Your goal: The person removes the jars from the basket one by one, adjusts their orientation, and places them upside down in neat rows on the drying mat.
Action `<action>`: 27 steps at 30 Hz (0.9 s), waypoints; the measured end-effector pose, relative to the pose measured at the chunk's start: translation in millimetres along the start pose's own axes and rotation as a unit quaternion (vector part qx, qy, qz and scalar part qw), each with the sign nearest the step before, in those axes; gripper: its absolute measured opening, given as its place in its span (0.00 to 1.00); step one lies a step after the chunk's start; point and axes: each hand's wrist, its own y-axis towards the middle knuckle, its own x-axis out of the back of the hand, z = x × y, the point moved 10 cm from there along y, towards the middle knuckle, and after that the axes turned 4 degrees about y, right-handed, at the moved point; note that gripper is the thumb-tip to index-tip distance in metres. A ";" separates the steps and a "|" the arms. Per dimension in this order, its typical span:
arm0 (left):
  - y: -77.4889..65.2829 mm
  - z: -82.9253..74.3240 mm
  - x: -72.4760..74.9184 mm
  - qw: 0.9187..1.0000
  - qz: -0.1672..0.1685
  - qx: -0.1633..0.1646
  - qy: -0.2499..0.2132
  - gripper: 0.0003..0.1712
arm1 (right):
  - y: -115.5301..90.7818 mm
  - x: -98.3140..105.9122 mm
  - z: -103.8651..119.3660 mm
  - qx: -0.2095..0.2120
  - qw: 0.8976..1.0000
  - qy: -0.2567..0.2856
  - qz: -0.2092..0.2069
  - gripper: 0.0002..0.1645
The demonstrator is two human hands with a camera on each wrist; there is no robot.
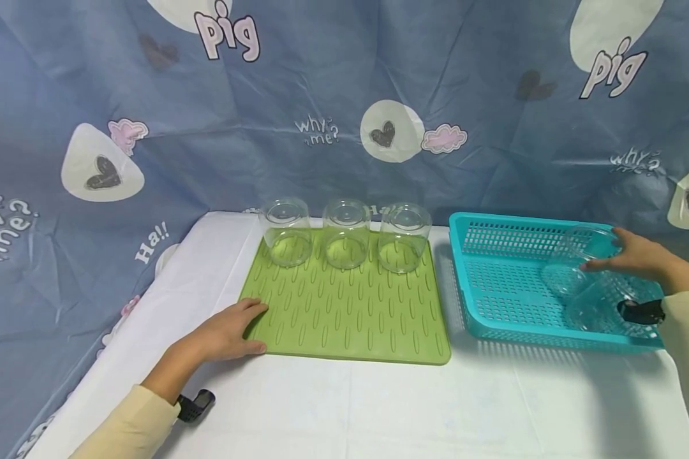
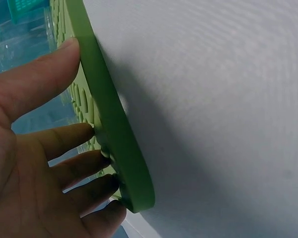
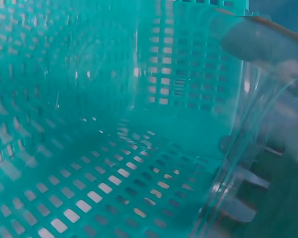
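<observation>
My right hand (image 1: 637, 258) reaches into the turquoise basket (image 1: 465, 287) and grips a clear cup (image 1: 588, 239) between thumb and fingers. The right wrist view shows the fingers (image 3: 246, 186) through the cup's transparent wall. Below this hand, another clear cup (image 1: 594, 312) lies in the basket. My left hand (image 1: 226, 331) rests at the left edge of the green mat (image 1: 350, 312), thumb and fingertips touching it, fingers spread and relaxed. Along the mat's back stand three clear cups, the left one (image 1: 287, 233), the middle one (image 1: 346, 234) and the right one (image 1: 404, 239).
A white cloth (image 1: 379, 408) covers the table under mat and basket. Behind it hangs a blue patterned curtain (image 1: 321, 83), close to the back row of cups. The basket's perforated walls rise around the cups in it. Each wrist carries a black strap-on device (image 1: 195, 406).
</observation>
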 end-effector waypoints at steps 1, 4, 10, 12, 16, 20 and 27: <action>0.2 0.1 -0.2 1.000 -0.001 0.000 0.000 0.48 | -0.4 0.8 0.7 0.003 1.000 0.002 -0.006 0.77; 0.4 0.8 -1.7 1.000 0.000 0.002 -0.003 0.47 | -2.4 4.1 2.5 0.009 1.000 0.005 -0.025 0.77; 0.1 1.9 -3.5 1.000 0.002 -0.001 -0.003 0.48 | -1.9 11.3 3.5 0.023 0.998 0.003 -0.056 0.76; 0.1 1.5 -3.5 1.000 -0.001 -0.005 -0.001 0.48 | -0.9 16.1 2.1 0.029 0.997 0.008 -0.075 0.78; 0.3 1.6 -3.8 1.000 -0.004 -0.007 0.000 0.48 | -5.2 30.3 2.7 0.028 0.989 0.045 -0.136 0.77; 0.0 2.4 -4.3 1.000 -0.001 -0.004 -0.001 0.48 | -30.8 49.8 23.9 0.044 0.977 0.092 -0.188 0.71; 0.1 1.4 -1.3 1.000 0.001 -0.004 -0.003 0.48 | -80.7 68.3 80.8 0.112 0.950 0.156 -0.248 0.65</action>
